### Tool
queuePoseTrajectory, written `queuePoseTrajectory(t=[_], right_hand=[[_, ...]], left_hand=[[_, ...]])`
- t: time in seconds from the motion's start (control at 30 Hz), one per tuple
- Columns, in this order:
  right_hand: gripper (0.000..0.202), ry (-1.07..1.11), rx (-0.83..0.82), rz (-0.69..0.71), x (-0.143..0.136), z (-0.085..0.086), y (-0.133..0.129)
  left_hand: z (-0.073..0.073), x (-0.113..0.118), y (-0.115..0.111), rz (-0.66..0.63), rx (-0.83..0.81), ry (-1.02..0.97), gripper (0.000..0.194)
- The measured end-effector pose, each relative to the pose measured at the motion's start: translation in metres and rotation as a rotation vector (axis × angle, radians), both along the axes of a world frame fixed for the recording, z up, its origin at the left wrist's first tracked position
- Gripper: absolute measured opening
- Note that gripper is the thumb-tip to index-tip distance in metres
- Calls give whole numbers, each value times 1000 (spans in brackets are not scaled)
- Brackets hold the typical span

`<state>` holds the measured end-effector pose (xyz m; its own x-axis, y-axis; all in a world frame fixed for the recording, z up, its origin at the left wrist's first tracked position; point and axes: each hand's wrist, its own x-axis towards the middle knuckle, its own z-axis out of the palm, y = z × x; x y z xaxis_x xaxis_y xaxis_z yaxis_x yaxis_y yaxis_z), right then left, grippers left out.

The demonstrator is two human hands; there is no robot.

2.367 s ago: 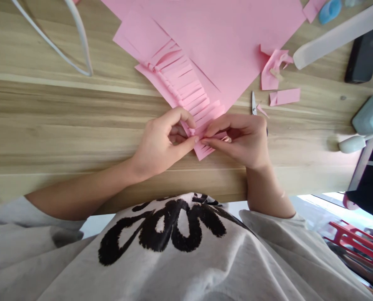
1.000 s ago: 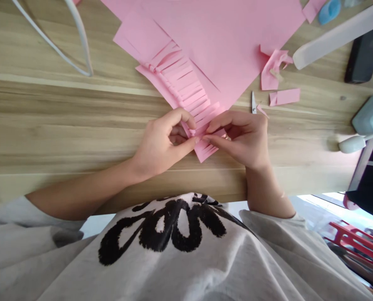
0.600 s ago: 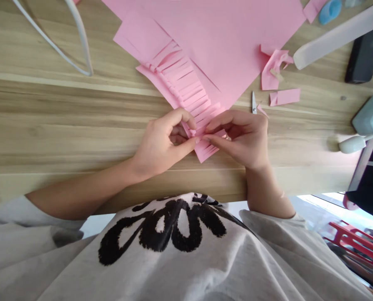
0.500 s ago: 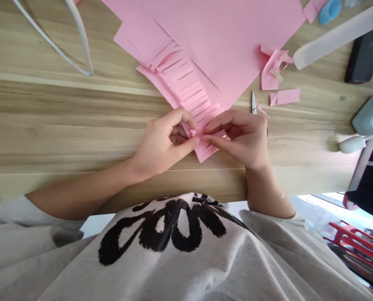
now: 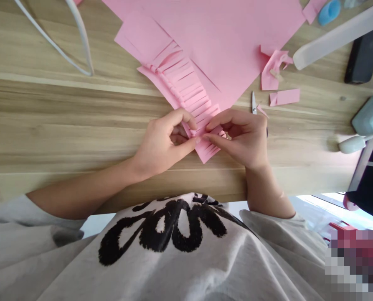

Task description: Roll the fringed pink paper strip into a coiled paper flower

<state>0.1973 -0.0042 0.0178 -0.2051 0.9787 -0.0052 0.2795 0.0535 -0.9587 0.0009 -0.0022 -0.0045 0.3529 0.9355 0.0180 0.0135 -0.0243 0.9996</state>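
Partly beneath left grip and right grip, the fringed pink strip.

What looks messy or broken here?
The crumpled scrap at the right edge of the sheet: it's bent and ragged, while the sheet looks flat. The slits in the fringed strip look cut, not torn. Nothing looks spilled.

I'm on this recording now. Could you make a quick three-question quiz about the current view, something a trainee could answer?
1. Multiple choice. What colour is the fringed paper that the left hand and the right hand touch? A) yellow B) pink C) green
2. True or false: the white cable lies to the person's left of that paper.
3. Short answer. Which cutting tool shows partly hidden by the right hand?

Key: 1. B. 2. True. 3. The scissors.
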Motion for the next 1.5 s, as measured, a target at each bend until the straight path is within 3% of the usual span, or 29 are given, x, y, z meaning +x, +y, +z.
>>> queuePoseTrajectory(t=[0.4,0.87,1.5], right_hand=[[7,-164,55,73,2,-2,0],[7,-11,-23,60,1,1,-1],[5,-56,-15,64,1,2,0]], left_hand=[[1,1,1,-5,-13,-25,20],[2,0,0,-12,-21,2,21],[3,-1,0,-28,-18,19,19]])
